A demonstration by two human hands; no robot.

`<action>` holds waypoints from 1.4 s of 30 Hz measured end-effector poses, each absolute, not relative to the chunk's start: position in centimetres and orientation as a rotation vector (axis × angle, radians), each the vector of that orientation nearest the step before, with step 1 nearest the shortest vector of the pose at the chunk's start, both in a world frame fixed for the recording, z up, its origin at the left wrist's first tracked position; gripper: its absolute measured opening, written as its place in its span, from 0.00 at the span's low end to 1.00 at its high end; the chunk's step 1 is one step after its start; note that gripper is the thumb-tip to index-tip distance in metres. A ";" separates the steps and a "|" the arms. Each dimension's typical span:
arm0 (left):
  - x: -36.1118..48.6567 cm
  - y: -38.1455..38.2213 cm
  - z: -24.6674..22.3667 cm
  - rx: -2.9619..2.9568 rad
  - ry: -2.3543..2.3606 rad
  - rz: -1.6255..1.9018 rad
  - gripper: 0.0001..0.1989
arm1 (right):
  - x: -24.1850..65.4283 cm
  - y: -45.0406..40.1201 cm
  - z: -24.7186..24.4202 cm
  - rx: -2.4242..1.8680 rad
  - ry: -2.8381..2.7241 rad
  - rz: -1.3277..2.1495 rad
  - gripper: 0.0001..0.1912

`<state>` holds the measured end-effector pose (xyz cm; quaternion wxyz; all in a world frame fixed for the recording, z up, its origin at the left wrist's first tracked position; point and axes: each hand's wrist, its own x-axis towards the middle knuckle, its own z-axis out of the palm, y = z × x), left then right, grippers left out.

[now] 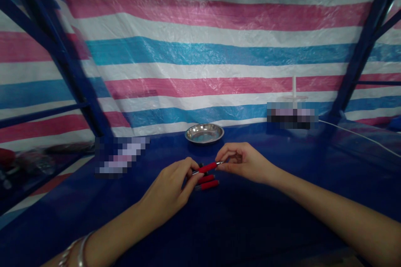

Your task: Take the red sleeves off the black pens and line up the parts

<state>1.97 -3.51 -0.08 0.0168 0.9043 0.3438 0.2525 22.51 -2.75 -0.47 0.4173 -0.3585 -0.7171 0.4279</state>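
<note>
A red pen [208,167] with silvery ends is held level above the table between my two hands. My left hand [177,181] pinches its left end between thumb and fingers. At its right end, the thumb and fingertips of my right hand [239,159] close on the silvery part. Just below lie more pens with red barrels, the nearest red pen [209,185] pointing left and right on the blue surface. Something dark shows behind the held pen, partly hidden by my left fingers.
A shallow round steel dish [204,134] sits at the back of the blue table [257,217]. Blurred-out items lie at back left [123,156] and back right [293,117], where a white cable [360,131] runs off. Blue frame posts and a striped plastic sheet [200,54] close off the back.
</note>
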 end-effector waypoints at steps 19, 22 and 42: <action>1.7 -3.1 -0.2 2.757 1.094 0.838 0.05 | 22.4 -2.9 -0.3 -0.907 -1.733 1.113 0.07; 1.6 -3.0 -0.4 2.781 1.111 0.786 0.06 | 22.5 -2.9 -0.2 -0.906 -1.734 1.115 0.06; 1.9 -3.2 0.0 2.794 1.118 0.651 0.05 | 22.7 -2.7 -0.6 -0.955 -1.822 0.967 0.06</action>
